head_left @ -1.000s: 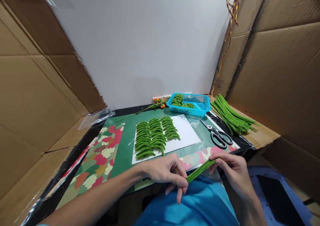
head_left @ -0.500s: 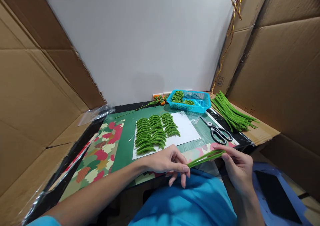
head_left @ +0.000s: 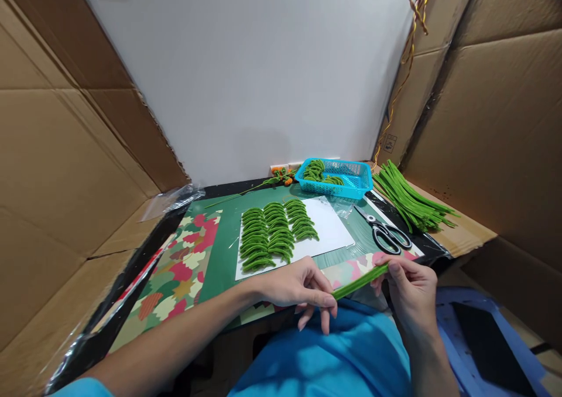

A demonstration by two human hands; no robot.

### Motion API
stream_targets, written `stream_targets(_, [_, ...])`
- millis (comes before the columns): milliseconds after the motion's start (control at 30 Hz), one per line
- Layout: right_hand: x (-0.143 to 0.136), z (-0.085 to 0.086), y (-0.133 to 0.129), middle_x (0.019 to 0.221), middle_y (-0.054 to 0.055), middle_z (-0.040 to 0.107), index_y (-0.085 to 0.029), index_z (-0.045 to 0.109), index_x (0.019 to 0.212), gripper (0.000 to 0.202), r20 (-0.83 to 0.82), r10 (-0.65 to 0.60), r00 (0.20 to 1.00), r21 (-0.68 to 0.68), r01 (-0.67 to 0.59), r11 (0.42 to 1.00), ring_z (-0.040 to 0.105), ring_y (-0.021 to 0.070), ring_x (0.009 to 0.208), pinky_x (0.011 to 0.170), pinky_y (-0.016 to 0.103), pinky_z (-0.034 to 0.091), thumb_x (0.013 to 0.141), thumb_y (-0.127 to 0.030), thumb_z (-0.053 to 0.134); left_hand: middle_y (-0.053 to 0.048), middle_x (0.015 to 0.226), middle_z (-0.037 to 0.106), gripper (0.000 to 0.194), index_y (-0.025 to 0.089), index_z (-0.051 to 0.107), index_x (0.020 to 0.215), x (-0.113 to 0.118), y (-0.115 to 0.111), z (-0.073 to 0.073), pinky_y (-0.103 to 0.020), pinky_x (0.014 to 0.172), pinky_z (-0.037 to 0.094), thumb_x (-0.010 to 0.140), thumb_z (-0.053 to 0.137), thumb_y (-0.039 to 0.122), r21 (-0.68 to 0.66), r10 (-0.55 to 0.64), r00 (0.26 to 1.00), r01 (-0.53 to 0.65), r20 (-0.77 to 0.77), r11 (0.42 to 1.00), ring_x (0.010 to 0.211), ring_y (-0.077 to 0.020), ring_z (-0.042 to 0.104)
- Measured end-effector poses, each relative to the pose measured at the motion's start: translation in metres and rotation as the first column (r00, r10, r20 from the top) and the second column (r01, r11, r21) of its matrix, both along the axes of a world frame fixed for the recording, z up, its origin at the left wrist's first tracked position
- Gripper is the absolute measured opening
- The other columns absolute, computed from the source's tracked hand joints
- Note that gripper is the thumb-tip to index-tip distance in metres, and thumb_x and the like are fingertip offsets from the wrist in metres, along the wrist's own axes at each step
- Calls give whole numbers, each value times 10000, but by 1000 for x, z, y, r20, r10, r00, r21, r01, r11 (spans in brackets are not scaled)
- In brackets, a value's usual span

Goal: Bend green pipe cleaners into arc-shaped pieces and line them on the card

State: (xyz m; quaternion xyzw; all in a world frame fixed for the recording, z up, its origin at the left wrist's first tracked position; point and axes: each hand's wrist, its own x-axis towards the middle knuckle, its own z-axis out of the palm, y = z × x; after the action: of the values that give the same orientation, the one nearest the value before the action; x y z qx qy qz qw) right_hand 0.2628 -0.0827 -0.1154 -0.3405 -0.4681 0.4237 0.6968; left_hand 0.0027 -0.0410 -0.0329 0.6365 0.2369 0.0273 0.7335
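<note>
Green fuzzy pipe cleaners (head_left: 360,281) lie side by side in a narrow bundle between my two hands, low over the table's front edge. My left hand (head_left: 307,291) pinches the near-left end between thumb and forefinger, its other fingers loosely curled. At the upper right end, my right hand (head_left: 408,283) grips the bundle with thumb and fingertips. Behind them, rows of short curved green pipe-cleaner pieces (head_left: 267,233) rest on a white sheet (head_left: 331,227). Black-handled scissors (head_left: 386,233) lie partly open to the right, beyond my right hand.
A blue basket (head_left: 366,180) holding more curved green pieces stands at the back. Long green pipe cleaners (head_left: 406,201) are piled at right. An orange-and-green flower stem (head_left: 272,180) lies behind the sheet. Cardboard walls (head_left: 504,122) flank the green table mat (head_left: 219,250).
The loop of pipe cleaners, spread apart before, is now pressed together into a flat, straight strip. My right hand has shifted slightly left, its thumb now on top.
</note>
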Motion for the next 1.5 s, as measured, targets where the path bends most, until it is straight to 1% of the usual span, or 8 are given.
stream_targets(500, [-25,23,-6,667,28,762,-198,845,992,224,246,162,956,-72,-148,986,707,180,534,528,271,594,985,-387,725,-95,768,798,549,143,715,1178,6,-2,-1,-177,391,367,959,686,646,41,106,993,-108,51,993,450,-117,645])
stream_targets(633, [-26,16,-2,877,65,817,-212,836,1044,233,360,-78,930,-14,89,996,766,212,702,638,310,634,979,-405,723,-83,712,774,543,135,704,1107,6,-3,-3,-163,369,327,955,685,656,-22,126,990,-125,55,992,415,-105,620])
stream_targets(767, [-5,-1,10,1184,118,788,-211,811,1123,280,525,-541,657,238,498,834,716,295,1141,1001,450,572,1010,-412,654,-72,693,761,537,129,708,1047,6,-1,-7,-165,376,375,927,725,652,-32,158,986,-156,61,987,405,-97,598])
stream_targets(833, [8,-11,17,1293,138,750,-205,802,1163,334,585,-624,519,294,581,759,650,321,1245,1090,507,500,1028,-436,601,-58,666,745,556,125,713,1022,6,-1,-9,-171,382,400,902,745,667,-36,184,980,-182,75,983,406,-94,583])
stream_targets(1133, [38,-39,31,1327,185,720,-151,729,1255,510,775,-504,382,268,523,809,553,372,1350,1134,556,392,1046,-490,411,4,589,676,551,126,730,963,6,-2,-13,-168,350,373,848,805,659,-14,277,959,-277,61,961,375,-64,500])
stream_targets(1300, [33,-32,29,1282,194,716,-156,712,1271,506,810,-485,331,237,571,786,584,386,1241,1031,516,431,992,-464,422,31,541,619,513,128,737,982,7,-4,-13,-164,351,366,866,807,622,5,296,953,-297,65,955,370,-66,488])
stream_targets(1433, [32,-15,38,1210,191,715,-186,707,1289,494,909,-393,139,220,640,736,603,405,1120,960,549,433,954,-465,476,33,528,624,495,146,700,951,7,-5,-13,-166,321,351,854,819,616,-14,295,954,-294,60,956,328,-79,481])
stream_targets(1500, [36,-6,47,1183,185,727,-192,715,1252,478,950,-307,61,210,604,769,615,409,1105,934,545,442,958,-498,496,21,546,649,500,152,687,951,7,-4,-13,-169,319,363,849,820,624,-34,292,954,-291,60,956,325,-89,500])
